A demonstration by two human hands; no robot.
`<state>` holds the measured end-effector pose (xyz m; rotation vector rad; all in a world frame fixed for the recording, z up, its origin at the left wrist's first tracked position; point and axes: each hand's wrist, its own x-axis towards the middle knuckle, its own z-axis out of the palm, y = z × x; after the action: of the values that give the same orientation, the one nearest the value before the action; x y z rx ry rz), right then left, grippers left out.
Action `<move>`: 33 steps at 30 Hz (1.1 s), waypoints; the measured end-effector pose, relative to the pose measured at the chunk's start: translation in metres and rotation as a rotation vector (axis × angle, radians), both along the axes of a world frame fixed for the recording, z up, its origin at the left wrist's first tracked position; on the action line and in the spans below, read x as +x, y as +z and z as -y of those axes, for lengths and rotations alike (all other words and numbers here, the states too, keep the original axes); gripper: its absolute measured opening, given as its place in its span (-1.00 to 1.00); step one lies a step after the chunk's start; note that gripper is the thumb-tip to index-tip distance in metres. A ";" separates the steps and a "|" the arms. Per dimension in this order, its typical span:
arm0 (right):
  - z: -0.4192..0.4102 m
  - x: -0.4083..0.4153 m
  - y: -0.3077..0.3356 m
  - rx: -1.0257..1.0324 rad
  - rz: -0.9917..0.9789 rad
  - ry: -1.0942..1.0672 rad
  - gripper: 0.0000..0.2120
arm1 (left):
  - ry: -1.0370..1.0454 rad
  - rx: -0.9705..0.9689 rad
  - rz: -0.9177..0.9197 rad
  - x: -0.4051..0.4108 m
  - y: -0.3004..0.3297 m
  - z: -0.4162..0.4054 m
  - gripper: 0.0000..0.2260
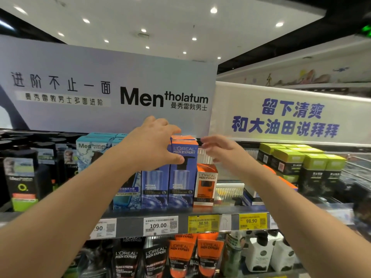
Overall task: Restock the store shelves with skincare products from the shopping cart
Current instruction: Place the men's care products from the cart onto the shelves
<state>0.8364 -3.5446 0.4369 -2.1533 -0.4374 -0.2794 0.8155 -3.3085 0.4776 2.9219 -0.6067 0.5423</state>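
The tall blue L'Oréal Men Expert box (pixel 181 169) stands upright on the upper shelf (pixel 180 214), front row, its orange top at the height of the person's knuckles, flush against an identical blue box (pixel 154 187) at its 9 o'clock and a shorter orange box (pixel 205 185) at its 3 o'clock. The left hand (pixel 154 141) wraps the box's upper left corner, thumb pressed on the front face and fingers over the top, so that grip is holding the box; the right hand (pixel 217 150) hovers at 3 o'clock of the top edge with fingers loosely spread, a wide grip holding nothing, though whether a fingertip touches the box is hard to tell. To seat it well, I would judge, slide the box straight back with the base flat, keep the printed face square to the aisle, and let the right hand steady the orange box so it does not tip. Line the front edge up above the 109.00 price tag (pixel 160 225). The cart is out of view.
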 end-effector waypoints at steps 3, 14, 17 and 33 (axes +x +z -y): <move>-0.006 0.011 0.004 0.150 0.023 0.041 -0.31 | 0.017 0.043 -0.036 -0.001 0.000 -0.001 0.00; -0.029 0.034 0.011 -0.087 -0.258 0.187 0.17 | 0.119 0.238 -0.208 0.008 0.005 -0.007 0.22; -0.030 0.034 0.013 -0.104 -0.237 0.165 0.10 | 0.125 0.244 -0.202 0.009 0.004 -0.007 0.20; -0.032 0.023 0.015 -0.171 -0.183 0.120 -0.01 | 0.075 0.180 -0.170 0.018 0.002 -0.007 -0.21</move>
<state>0.8589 -3.5129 0.4519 -2.2838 -0.4983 0.0236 0.8337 -3.3020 0.4801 3.1275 -0.5535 0.2545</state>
